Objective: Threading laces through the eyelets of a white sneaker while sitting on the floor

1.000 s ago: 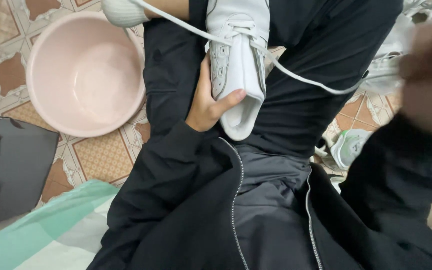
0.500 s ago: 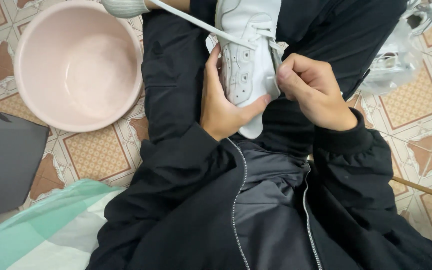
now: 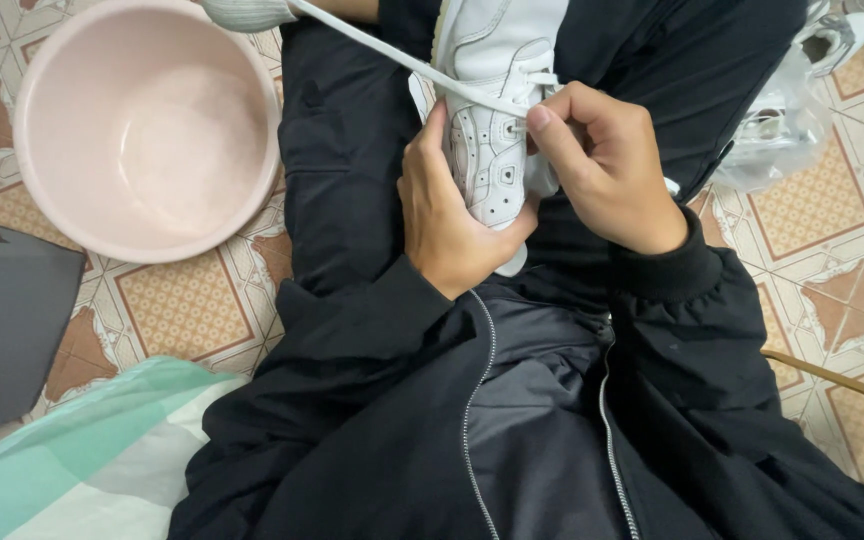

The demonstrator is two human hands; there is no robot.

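A white sneaker [image 3: 492, 150] rests toe-down on my lap, between my black-trousered legs. My left hand [image 3: 447, 225] wraps around its toe from the left and holds it. My right hand [image 3: 602, 165] comes in from the right, with its fingertips pinching the white shoelace [image 3: 392, 55] at the eyelets. The lace runs taut up and to the left, out of the frame's top edge.
A pink plastic basin [image 3: 142, 125] stands on the patterned tile floor at upper left. A dark grey bag [image 3: 7, 320] lies at the left edge. A clear plastic bag [image 3: 782, 120] holding other white shoes sits at upper right. Green-and-white cloth [image 3: 82, 450] lies at lower left.
My right hand came in from the blurred right side and settled on the laces. The view shifted so the shoe and basin sit slightly more to the right.
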